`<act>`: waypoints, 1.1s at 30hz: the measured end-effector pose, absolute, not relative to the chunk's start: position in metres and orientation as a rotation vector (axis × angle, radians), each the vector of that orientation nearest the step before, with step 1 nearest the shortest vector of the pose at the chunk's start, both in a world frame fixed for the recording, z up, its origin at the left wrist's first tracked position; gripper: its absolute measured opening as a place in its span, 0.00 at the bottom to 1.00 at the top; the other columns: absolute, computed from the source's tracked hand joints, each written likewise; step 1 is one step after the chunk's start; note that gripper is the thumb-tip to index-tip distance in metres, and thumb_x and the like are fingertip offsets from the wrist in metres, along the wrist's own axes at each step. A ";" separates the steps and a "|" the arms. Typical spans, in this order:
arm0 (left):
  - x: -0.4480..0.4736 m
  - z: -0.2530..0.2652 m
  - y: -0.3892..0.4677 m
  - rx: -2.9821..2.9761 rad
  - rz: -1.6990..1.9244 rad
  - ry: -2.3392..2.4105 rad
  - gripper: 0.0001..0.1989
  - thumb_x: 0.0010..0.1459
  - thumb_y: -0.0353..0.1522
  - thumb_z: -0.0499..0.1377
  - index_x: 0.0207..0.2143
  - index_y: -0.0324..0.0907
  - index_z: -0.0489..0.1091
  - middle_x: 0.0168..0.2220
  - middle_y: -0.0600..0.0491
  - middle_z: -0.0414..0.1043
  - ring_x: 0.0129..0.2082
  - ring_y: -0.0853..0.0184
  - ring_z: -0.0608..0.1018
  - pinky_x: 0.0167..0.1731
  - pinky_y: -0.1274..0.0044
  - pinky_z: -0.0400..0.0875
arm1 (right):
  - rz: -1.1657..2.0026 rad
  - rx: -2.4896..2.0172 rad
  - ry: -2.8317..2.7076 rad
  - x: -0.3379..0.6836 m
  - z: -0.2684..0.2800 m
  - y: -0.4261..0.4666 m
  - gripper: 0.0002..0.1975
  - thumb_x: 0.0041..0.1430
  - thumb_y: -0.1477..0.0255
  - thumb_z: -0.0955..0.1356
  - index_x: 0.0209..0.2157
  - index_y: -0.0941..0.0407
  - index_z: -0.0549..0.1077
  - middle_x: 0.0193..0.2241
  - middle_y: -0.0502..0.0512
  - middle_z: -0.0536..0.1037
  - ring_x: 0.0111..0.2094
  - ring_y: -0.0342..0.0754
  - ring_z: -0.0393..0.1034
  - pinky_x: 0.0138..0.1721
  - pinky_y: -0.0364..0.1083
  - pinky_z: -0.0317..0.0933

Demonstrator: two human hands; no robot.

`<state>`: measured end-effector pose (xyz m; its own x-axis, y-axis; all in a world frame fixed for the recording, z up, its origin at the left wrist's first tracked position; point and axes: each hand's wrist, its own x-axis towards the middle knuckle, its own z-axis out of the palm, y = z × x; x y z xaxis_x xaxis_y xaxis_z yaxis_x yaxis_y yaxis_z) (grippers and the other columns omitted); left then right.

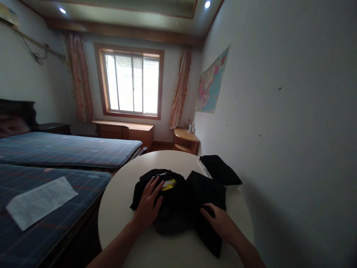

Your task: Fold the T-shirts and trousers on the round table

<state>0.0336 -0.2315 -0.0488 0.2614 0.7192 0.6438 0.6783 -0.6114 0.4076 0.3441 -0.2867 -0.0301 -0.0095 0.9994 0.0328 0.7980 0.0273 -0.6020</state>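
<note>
A crumpled black garment [175, 203] lies on the round white table [125, 238], with a yellow and pale patch [169, 184] showing in its top. My left hand [147, 206] rests on the left part of this bundle, its fingers stretched out and spread. To the right, a flatter piece of black cloth [208, 184] touches the bundle; I cannot tell whether the two are one garment. My right hand [219, 221] is at this cloth's right side, thumb and forefinger bent together in a pinch on the fabric.
A folded black cloth [221, 170] lies at the table's back right, over something white, close to the wall [292, 149]. Left of the table stand beds with blue plaid mattresses [69, 149], a paper sheet [41, 201] on the nearer one. A corner shelf [186, 136] stands behind.
</note>
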 end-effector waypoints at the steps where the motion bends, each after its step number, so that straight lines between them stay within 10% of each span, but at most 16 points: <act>1: 0.034 -0.050 -0.232 2.442 1.299 1.360 0.25 0.68 0.34 0.47 0.67 0.49 0.55 0.70 0.50 0.49 0.70 0.54 0.50 0.66 0.56 0.51 | 0.552 -1.827 -1.832 0.349 -0.042 -0.287 0.26 0.57 0.53 0.64 0.50 0.55 0.75 0.49 0.61 0.78 0.51 0.58 0.72 0.53 0.51 0.63; 13: 0.034 -0.052 -0.236 2.404 1.409 1.287 0.25 0.69 0.34 0.45 0.67 0.49 0.53 0.69 0.49 0.49 0.70 0.55 0.50 0.65 0.56 0.51 | 0.352 -1.670 -1.293 0.367 -0.084 -0.293 0.24 0.64 0.51 0.54 0.46 0.51 0.70 0.45 0.59 0.79 0.48 0.58 0.74 0.50 0.53 0.66; 24: 0.089 0.022 -0.266 2.616 1.151 0.824 0.42 0.56 0.44 0.62 0.68 0.47 0.49 0.65 0.43 0.58 0.52 0.55 0.74 0.53 0.66 0.68 | 0.730 -1.140 -1.284 0.309 0.036 -0.303 0.15 0.52 0.59 0.67 0.38 0.53 0.75 0.37 0.52 0.80 0.41 0.54 0.74 0.45 0.50 0.67; 29: 0.113 0.048 -0.275 2.367 0.980 0.821 0.14 0.60 0.36 0.56 0.47 0.43 0.73 0.34 0.52 0.78 0.34 0.61 0.79 0.37 0.73 0.71 | 0.565 -1.176 -1.499 0.292 0.071 -0.319 0.14 0.53 0.61 0.70 0.39 0.53 0.74 0.33 0.50 0.79 0.36 0.50 0.73 0.40 0.47 0.65; 33: 0.101 0.053 -0.263 2.040 1.111 0.787 0.10 0.61 0.36 0.55 0.39 0.41 0.74 0.35 0.53 0.78 0.35 0.63 0.78 0.38 0.74 0.70 | 0.395 -1.517 -1.611 0.308 0.049 -0.328 0.24 0.46 0.59 0.75 0.44 0.52 0.71 0.34 0.50 0.78 0.36 0.51 0.73 0.37 0.47 0.62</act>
